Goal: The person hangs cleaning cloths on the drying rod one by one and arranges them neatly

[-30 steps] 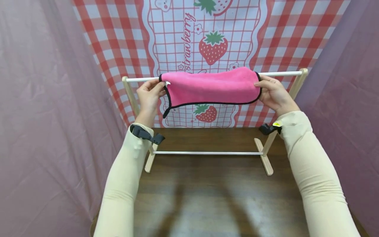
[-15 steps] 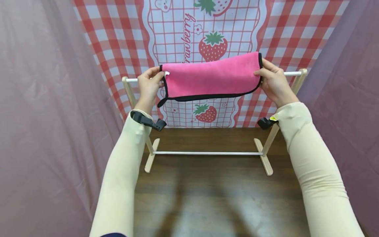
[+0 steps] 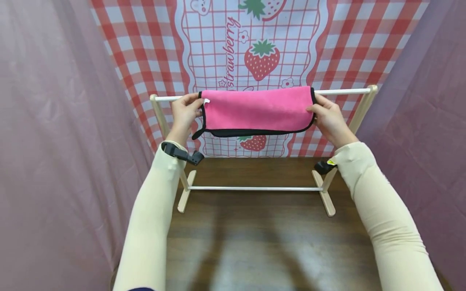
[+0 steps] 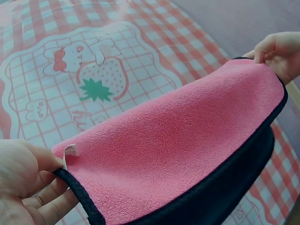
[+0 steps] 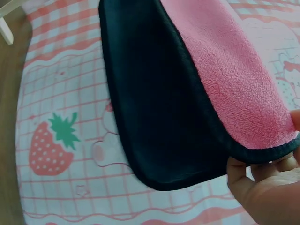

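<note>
A pink towel [image 3: 257, 110] with black edging is stretched between both hands at the height of the rack's white top rod [image 3: 343, 92], hiding the rod's middle. I cannot tell whether it touches the rod. My left hand [image 3: 183, 114] pinches its left edge beside a small white tag [image 4: 71, 151]. On the other side, my right hand [image 3: 330, 121] pinches the right edge between thumb and fingers. A dark layer [image 5: 154, 98] hangs below the pink side in the right wrist view. At the lower left corner a black loop [image 3: 198, 133] dangles.
The rack's wooden posts [image 3: 362, 111] stand on wooden feet [image 3: 324, 194], joined by a white lower rod [image 3: 251, 188]. Behind is a strawberry-print checked cloth [image 3: 145, 44]. Pinkish curtains [image 3: 62, 133] hang at both sides, above a brown wooden surface [image 3: 255, 242].
Both hands raised the towel above the rod, then brought it down again to rod height. The right hand has also shifted slightly left. Both grips on the towel's edges have stayed.
</note>
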Tool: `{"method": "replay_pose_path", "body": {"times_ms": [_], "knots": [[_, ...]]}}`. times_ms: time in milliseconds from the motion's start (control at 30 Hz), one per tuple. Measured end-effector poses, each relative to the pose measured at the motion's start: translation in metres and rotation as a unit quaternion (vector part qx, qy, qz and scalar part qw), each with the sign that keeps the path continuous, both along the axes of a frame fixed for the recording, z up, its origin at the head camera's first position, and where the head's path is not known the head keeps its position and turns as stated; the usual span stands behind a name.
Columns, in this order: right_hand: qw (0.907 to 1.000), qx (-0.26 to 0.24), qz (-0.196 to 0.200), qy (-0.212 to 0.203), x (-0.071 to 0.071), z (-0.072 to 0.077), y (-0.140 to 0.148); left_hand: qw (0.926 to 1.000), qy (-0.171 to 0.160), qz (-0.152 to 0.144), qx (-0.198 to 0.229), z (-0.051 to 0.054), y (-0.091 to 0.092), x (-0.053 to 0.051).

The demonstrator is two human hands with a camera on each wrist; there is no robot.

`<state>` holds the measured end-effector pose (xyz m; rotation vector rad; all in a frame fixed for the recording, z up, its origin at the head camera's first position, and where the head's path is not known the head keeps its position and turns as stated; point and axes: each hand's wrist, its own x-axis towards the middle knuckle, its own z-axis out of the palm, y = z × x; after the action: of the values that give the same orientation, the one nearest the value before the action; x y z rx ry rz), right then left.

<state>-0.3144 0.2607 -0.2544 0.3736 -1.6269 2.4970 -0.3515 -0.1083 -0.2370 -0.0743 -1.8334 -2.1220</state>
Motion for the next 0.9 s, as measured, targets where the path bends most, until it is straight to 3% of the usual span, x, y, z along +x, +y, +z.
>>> {"method": "replay_pose_path", "body": {"times_ms": [200,400,600,900], "knots": [[0.9987,-0.016,-0.044,0.019,0.0,-0.022,0.0,0.9994,0.004,-0.011,0.031,-0.018,-0.004,0.001],[0.9984,0.006,-0.055,0.013,-0.005,-0.037,0.003,0.9998,0.007,0.012,0.013,-0.028,-0.005,-0.001],[0.9946,0.047,-0.092,-0.01,-0.009,-0.043,0.002,0.9992,0.021,0.034,-0.004,-0.035,-0.001,-0.003],[0.9929,0.068,-0.091,-0.035,-0.005,-0.043,0.003,0.9992,0.029,0.026,-0.003,-0.043,-0.001,-0.001]]}}
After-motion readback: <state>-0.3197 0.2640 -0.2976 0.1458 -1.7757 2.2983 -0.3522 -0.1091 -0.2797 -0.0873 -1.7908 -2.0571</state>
